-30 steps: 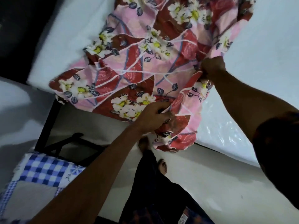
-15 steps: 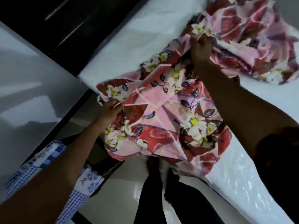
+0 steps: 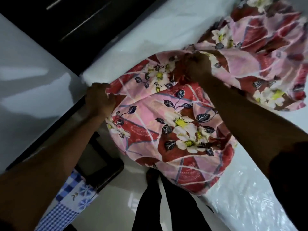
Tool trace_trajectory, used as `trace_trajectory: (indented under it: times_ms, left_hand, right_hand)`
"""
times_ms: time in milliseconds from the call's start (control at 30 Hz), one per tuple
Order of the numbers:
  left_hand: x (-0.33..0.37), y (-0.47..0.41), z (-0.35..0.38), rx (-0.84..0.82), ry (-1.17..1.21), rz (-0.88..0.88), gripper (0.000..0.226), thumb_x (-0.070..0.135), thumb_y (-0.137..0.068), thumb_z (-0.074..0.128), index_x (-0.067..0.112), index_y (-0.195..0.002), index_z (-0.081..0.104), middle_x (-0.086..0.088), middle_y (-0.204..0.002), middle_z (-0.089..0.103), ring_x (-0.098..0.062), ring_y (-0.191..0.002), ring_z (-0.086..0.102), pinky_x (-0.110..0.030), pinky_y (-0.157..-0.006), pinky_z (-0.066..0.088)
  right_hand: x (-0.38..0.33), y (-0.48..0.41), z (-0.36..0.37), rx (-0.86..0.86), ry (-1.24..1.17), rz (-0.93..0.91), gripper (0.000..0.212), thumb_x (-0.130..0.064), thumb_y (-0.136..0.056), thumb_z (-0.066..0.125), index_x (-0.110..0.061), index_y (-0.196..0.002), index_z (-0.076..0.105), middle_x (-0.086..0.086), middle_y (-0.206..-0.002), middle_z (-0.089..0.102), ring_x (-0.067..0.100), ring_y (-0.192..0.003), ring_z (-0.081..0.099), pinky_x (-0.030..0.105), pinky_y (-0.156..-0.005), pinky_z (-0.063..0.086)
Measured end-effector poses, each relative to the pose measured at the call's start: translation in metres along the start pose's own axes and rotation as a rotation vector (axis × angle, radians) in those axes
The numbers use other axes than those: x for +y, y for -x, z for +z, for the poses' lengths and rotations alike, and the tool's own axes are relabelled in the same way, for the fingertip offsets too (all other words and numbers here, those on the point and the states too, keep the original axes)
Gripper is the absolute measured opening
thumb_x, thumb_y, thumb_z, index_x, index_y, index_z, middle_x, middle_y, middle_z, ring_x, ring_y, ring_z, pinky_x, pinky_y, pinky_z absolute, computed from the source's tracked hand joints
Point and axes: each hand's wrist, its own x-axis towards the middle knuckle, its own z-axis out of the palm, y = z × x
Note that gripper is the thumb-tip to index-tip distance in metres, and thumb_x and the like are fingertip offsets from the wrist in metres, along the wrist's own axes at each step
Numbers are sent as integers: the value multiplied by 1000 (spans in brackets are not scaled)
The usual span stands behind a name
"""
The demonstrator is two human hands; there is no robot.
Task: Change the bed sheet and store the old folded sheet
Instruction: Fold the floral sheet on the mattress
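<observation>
A pink and red floral bed sheet (image 3: 168, 124) lies bunched over the near corner of a bare white mattress (image 3: 150, 30) and hangs over its edge. My left hand (image 3: 98, 99) grips the sheet's left edge at the mattress corner. My right hand (image 3: 198, 67) is closed on a fold of the sheet farther up on the mattress. More of the sheet (image 3: 266, 52) is heaped toward the upper right.
A blue and white checked cloth (image 3: 66, 205) lies at the lower left beside a dark frame (image 3: 103, 165) on the pale floor. A dark cabinet (image 3: 66, 22) stands behind the bed. My dark trouser legs and a foot (image 3: 153, 194) are below, against the mattress side.
Both hands have pulled the sheet toward the mattress corner. My left hand moved left and up to the corner edge; my right hand slid onto a fold nearer the middle.
</observation>
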Motion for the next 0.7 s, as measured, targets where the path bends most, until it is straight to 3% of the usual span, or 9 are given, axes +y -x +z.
trace_trajectory:
  times_ms: [67, 133, 233, 333, 433, 500, 600, 700]
  left_hand:
    - [39, 3, 12, -11, 52, 87, 29, 27, -84, 67, 11, -108, 70, -21, -107, 66, -41, -99, 61, -43, -85, 50]
    - [80, 1, 26, -14, 117, 202, 24, 20, -86, 63, 11, -107, 69, -18, -108, 66, -39, -102, 59, -43, -88, 47]
    - [150, -15, 53, -77, 150, 409, 23, 15, -83, 61, 11, -104, 68, -15, -103, 65, -37, -98, 58, -44, -85, 47]
    - [226, -41, 77, -139, 195, 590, 29, 18, -80, 59, 16, -107, 70, -11, -107, 64, -36, -99, 57, -44, -85, 46]
    - [297, -61, 95, -222, 93, 774, 42, 31, -78, 59, 21, -117, 70, -6, -119, 63, -33, -109, 55, -44, -89, 47]
    - [343, -67, 112, -279, 14, 897, 52, 40, -72, 67, 24, -121, 68, -5, -126, 61, -33, -115, 52, -45, -90, 48]
    - [396, -71, 136, -343, -83, 1054, 62, 44, -64, 74, 24, -123, 67, -7, -127, 60, -33, -116, 52, -45, -90, 47]
    - [434, -71, 153, -347, -142, 1154, 59, 39, -65, 66, 24, -122, 66, -6, -127, 57, -33, -117, 50, -46, -92, 44]
  right_hand:
    - [10, 21, -32, 141, 43, -19, 29, -35, -74, 60, -23, -97, 75, -1, -96, 76, 19, -93, 70, 33, -82, 54]
    - [44, 27, -62, 256, 23, -3, 30, -24, -76, 61, -25, -103, 71, -5, -95, 74, 16, -91, 69, 30, -80, 52]
    - [100, 23, -107, 360, -8, 217, 35, -23, -80, 62, -25, -115, 66, -1, -93, 72, 15, -93, 63, 26, -79, 45]
    - [150, 18, -145, 511, -85, 451, 42, -32, -82, 62, -26, -124, 60, 4, -116, 67, 22, -109, 61, 29, -89, 44]
    - [187, 10, -168, 667, -199, 626, 53, -35, -88, 65, -16, -134, 49, 12, -138, 48, 30, -125, 51, 31, -101, 39]
    - [212, 4, -181, 742, -339, 803, 61, -33, -84, 70, -13, -135, 45, 15, -140, 41, 33, -127, 47, 31, -104, 37]
    - [246, -7, -188, 777, -451, 1066, 81, -49, -78, 72, -12, -140, 37, 16, -134, 41, 40, -119, 52, 46, -102, 46]
    - [260, -10, -193, 861, -477, 1241, 104, -67, -81, 65, -3, -150, 22, 18, -143, 35, 37, -126, 44, 45, -105, 43]
